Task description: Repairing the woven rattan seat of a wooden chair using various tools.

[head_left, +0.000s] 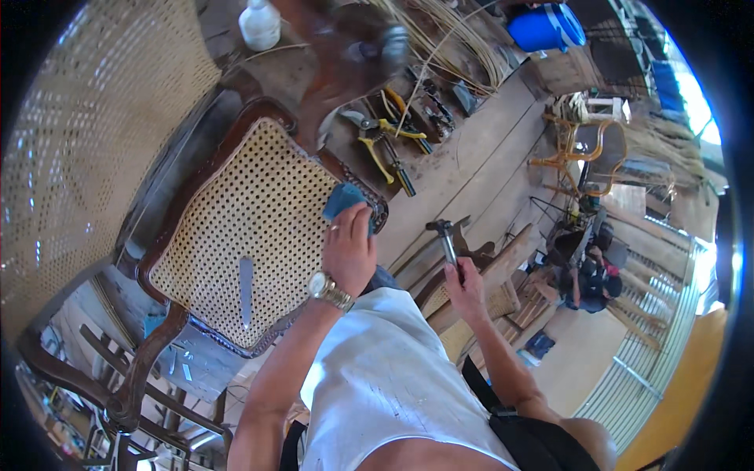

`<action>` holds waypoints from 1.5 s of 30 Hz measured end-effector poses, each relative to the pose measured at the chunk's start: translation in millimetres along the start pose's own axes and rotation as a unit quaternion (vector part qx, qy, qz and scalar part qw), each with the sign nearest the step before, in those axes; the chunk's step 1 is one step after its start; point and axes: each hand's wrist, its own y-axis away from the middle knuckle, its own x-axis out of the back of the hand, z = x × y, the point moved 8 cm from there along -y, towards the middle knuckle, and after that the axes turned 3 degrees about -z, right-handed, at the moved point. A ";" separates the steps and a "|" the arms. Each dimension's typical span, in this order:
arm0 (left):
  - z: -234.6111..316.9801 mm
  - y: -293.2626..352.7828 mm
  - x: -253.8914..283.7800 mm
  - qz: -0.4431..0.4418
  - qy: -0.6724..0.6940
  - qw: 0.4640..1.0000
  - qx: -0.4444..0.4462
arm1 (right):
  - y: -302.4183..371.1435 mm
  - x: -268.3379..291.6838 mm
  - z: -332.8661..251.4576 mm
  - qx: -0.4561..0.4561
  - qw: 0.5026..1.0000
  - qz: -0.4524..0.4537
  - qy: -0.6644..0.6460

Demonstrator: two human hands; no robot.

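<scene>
My left hand (350, 250), with a ring and a wristwatch, closes on a small teal-blue piece (342, 199), perhaps a folded cloth. Both are at the right edge of a woven cane panel (236, 212) framed in carved dark wood. A flat grey metal strip (246, 292) lies on the cane. Off to the right, my right hand (466, 285) grips a hammer (446, 242) by its handle, head upward and apart from the panel. Beyond the panel, yellow-handled snips (378, 141) and other hand tools lie on the bench.
A white bottle (259, 25) and loose cane strands (448, 39) are at the far side, near a blue container (547, 28). A large woven cane back (94, 133) rises at left. A rattan chair (585, 153) stands right, and another person (593, 275) sits farther off.
</scene>
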 end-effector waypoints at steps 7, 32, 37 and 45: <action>19.0 -95.8 -62.4 -0.068 0.028 0.997 -0.007 | 13.1 27.1 77.9 -0.063 0.993 0.051 -0.083; -48.8 163.5 64.3 0.139 0.234 0.870 0.411 | -128.9 21.6 126.0 0.110 0.989 -0.082 0.056; -76.7 167.3 39.6 0.031 0.074 0.911 0.404 | -143.8 -17.4 92.7 0.172 0.961 -0.158 0.145; -88.6 262.7 80.0 0.172 0.173 0.879 0.410 | -79.9 -30.8 63.0 0.082 0.971 -0.191 0.122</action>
